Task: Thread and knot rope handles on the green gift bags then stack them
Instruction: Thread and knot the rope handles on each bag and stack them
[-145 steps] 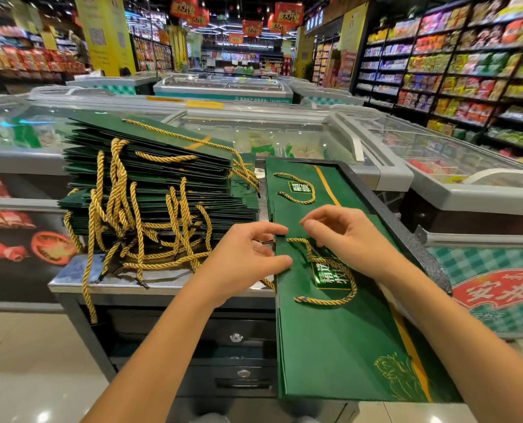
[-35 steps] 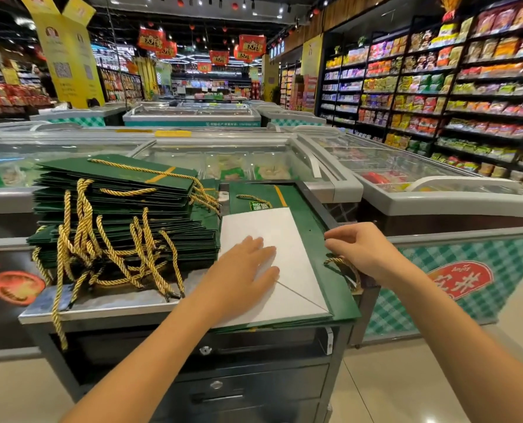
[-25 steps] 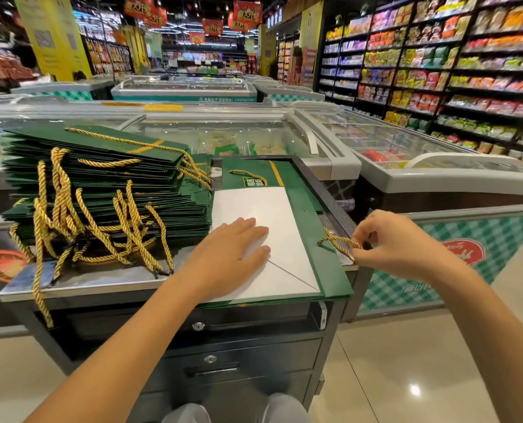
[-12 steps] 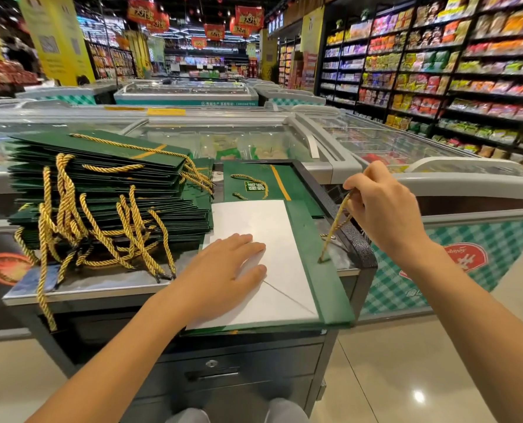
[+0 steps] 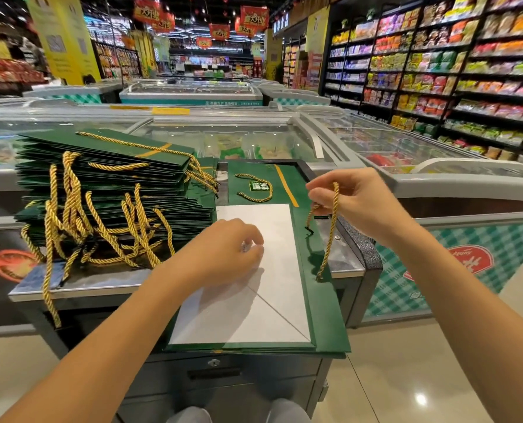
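- Gold twisted rope (image 5: 333, 209): pinched in the curled fingers of the right hand (image 5: 354, 203), both ends hanging over the right edge of the flat green paper gift bag (image 5: 324, 315).
- Bag: white side up on the steel cabinet top (image 5: 342, 261), long axis running away from the person.
- Left hand (image 5: 220, 254): on the white panel, fingers curled; a grip cannot be told.
- Judgement: right hand is nearer the edge.

Both bare forearms reach forward, hands apart.
Left hand (image 5: 223, 251) is palm-down, fingers curled toward the thumb; right hand (image 5: 356, 203), raised higher, pinches a gold rope (image 5: 329, 239).
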### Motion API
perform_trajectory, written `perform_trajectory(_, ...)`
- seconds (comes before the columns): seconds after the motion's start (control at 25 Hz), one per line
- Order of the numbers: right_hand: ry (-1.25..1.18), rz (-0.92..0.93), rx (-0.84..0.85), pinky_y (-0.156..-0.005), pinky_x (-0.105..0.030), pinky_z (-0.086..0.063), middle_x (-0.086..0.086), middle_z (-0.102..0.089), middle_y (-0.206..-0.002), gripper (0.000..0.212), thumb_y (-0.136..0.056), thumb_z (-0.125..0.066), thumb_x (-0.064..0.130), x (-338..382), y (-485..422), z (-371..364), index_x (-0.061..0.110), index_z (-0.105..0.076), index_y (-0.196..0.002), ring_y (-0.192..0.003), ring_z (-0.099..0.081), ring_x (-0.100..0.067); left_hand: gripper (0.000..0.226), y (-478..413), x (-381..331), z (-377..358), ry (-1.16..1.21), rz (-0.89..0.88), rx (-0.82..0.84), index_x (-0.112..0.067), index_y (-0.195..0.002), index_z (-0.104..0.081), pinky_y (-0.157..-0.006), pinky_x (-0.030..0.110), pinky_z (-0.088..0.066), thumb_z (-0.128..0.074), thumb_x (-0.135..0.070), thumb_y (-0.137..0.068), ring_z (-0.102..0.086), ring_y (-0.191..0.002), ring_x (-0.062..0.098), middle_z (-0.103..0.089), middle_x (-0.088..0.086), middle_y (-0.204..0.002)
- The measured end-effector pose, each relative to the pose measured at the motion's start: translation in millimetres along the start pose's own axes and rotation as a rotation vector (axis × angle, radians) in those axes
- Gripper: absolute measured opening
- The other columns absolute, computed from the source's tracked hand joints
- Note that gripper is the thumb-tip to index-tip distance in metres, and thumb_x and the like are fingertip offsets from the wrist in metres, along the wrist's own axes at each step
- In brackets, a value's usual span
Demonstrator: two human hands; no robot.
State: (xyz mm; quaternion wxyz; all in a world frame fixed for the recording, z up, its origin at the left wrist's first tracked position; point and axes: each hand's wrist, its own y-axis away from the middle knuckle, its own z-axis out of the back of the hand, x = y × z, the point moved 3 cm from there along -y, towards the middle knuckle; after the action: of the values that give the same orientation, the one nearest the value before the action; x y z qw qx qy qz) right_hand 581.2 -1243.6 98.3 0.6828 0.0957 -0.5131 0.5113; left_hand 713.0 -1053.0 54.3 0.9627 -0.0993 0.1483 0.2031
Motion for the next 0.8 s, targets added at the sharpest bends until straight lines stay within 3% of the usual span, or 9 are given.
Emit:
perform_trajectory(0.12,0.286,0.042,0.293,-0.087,-0.027,-0.059,0.006,-0.074,-0.1,0.033,-0.087,-0.078,0.006,-4,2,-21,0.02,-0.073,-0.116,-0.092,-0.072,-0.007,0.026,-11,5,0,0.06,0.034,-0.073,-0.023,-0.115,-0.07,-0.085,0.031,-0.048,-0.048,-0.022,-0.101,-0.058,-0.099,0.012,-0.064,-0.01,-0.107)
perform_trajectory(0.24,0.225,-0.04,0.453,-0.093,-0.025,-0.058,0.005,-0.072,-0.115,0.054,-0.089,-0.07,-0.008,-16,8,-25,0.022,-0.063,-0.132,-0.104,-0.071,-0.006,0.026,-14,14,-3,0.118,0.047,-0.121,-0.024,-0.111,-0.071,-0.081,0.029,-0.049,-0.048,-0.017,-0.1,-0.06,-0.096,0.008,-0.064,-0.013,-0.104)
perform_trajectory(0.36,0.221,-0.036,0.174,-0.091,-0.031,-0.059,0.006,-0.073,-0.109,0.049,-0.091,-0.064,-0.01,-28,6,-6,0.024,-0.066,-0.127,-0.099,-0.07,-0.003,0.024,-18,13,-4,0.153,0.034,-0.138,-0.026,-0.112,-0.069,-0.078,0.026,-0.049,-0.048,-0.02,-0.101,-0.061,-0.094,0.006,-0.066,-0.013,-0.104)
perform_trajectory(0.44,0.297,-0.073,0.011,-0.088,-0.038,-0.061,0.008,-0.073,-0.101,0.031,-0.093,-0.069,0.006,-37,3,5,0.025,-0.071,-0.118,-0.093,-0.07,-0.006,0.023,-27,6,-2,0.17,0.019,-0.171,-0.024,-0.115,-0.068,-0.08,0.03,-0.051,-0.049,-0.027,-0.103,-0.061,-0.092,0.008,-0.067,-0.009,-0.104)
perform_trajectory(0.52,0.358,-0.155,0.052,-0.088,-0.04,-0.061,0.007,-0.072,-0.099,0.024,-0.091,-0.075,0.026,-46,3,2,0.023,-0.072,-0.115,-0.089,-0.071,-0.007,0.025,-45,-6,2,0.214,0.004,-0.222,-0.021,-0.116,-0.069,-0.081,0.033,-0.053,-0.051,-0.033,-0.102,-0.062,-0.089,0.01,-0.068,-0.005,-0.103)
perform_trajectory(0.6,0.414,-0.207,0.127,-0.084,-0.035,-0.061,0.009,-0.071,-0.097,0.033,-0.087,-0.079,0.037,-48,7,-6,0.023,-0.071,-0.115,-0.084,-0.07,-0.006,0.026,-67,-21,2,0.247,-0.014,-0.205,-0.022,-0.111,-0.072,-0.079,0.033,-0.055,-0.057,-0.039,-0.099,-0.063,-0.087,0.008,-0.07,-0.004,-0.099)
perform_trajectory(0.8,0.361,-0.194,0.119,-0.078,-0.027,-0.06,0.01,-0.07,-0.097,0.038,-0.083,-0.082,0.036,-50,14,-9,0.027,-0.067,-0.118,-0.086,-0.069,-0.004,0.027,-100,-39,-24,0.074,-0.056,-0.013,-0.024,-0.108,-0.075,-0.071,0.029,-0.049,-0.075,-0.04,-0.087,-0.063,-0.082,0.014,-0.07,-0.003,-0.091)
